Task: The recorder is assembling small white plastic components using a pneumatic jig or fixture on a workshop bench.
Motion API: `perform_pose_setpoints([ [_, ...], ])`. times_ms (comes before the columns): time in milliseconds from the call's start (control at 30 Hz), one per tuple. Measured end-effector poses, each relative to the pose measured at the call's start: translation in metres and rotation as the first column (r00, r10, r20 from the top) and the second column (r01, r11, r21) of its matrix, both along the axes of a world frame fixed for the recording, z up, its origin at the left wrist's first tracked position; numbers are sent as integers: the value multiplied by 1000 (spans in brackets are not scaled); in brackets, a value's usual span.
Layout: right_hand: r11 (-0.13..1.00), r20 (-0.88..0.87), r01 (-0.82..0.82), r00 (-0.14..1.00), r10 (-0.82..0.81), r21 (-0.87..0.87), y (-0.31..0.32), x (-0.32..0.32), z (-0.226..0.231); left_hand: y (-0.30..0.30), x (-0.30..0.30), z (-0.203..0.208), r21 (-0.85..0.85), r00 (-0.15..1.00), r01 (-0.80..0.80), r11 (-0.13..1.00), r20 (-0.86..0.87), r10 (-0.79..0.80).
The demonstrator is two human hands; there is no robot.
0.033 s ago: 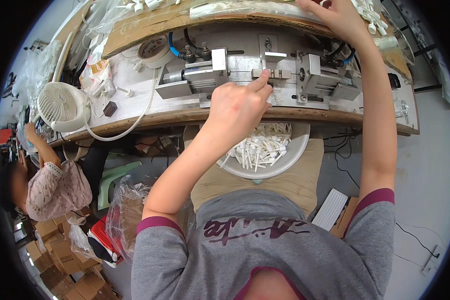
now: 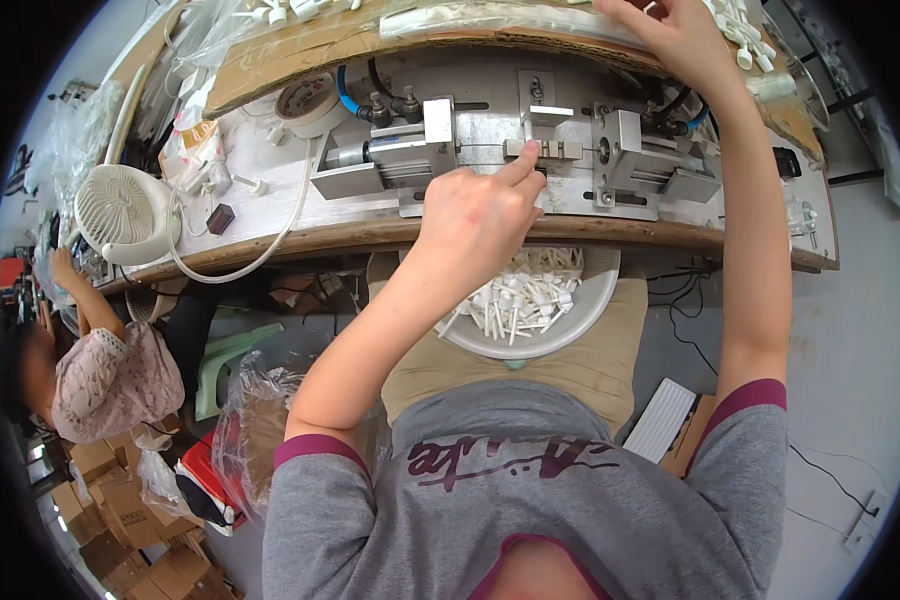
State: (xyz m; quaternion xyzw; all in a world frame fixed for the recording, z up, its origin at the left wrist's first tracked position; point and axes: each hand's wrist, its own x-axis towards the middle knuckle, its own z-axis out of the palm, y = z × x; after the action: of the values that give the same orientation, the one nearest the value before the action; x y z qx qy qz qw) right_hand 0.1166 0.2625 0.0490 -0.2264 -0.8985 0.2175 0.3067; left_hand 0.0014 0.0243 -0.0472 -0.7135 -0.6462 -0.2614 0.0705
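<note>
My left hand (image 2: 478,208) reaches over the bench front to a small metal holder (image 2: 565,149) between two metal clamping units. Its index finger is stretched forward and presses a white plastic piece (image 2: 529,131) at the holder; the other fingers curl under, and their tips are partly hidden. The left unit (image 2: 410,150) and the right unit (image 2: 635,150) stand on either side, each with a thin rod toward the holder. My right hand (image 2: 682,35) is above the cardboard shelf (image 2: 300,62) at the far right, thumb and fingers apart, fingertips partly cut off by the picture's upper edge.
A bowl (image 2: 598,318) of white plastic pieces rests on my lap under the bench edge. More white pieces (image 2: 745,35) lie by my right hand. A white fan (image 2: 125,212), a tape roll (image 2: 308,103) and a looped hose stand left. Another person (image 2: 115,375) works at far left.
My right hand and forearm have shifted very slightly. My left hand stays at the metal holder, almost unmoved.
</note>
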Motion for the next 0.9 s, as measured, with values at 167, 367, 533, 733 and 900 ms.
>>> perform_pose_setpoints([
  [167,990,-95,-66,992,77,121,-40,6,-7,3,-2,6,-42,1000,11,999,25,-9],
  [367,998,-266,-19,963,36,66,-96,35,-31,18,-24,54,-15,978,-7,1000,208,10],
  [533,949,-120,-23,991,64,315,-140,47,-81,92,-55,96,239,948,-150,960,309,71],
  [733,908,218,-72,976,-21,413,-162,26,-95,173,-65,77,246,957,-286,926,120,263],
  [900,895,283,-73,957,-60,439,-153,18,-93,153,-74,90,382,979,-134,915,195,62],
])
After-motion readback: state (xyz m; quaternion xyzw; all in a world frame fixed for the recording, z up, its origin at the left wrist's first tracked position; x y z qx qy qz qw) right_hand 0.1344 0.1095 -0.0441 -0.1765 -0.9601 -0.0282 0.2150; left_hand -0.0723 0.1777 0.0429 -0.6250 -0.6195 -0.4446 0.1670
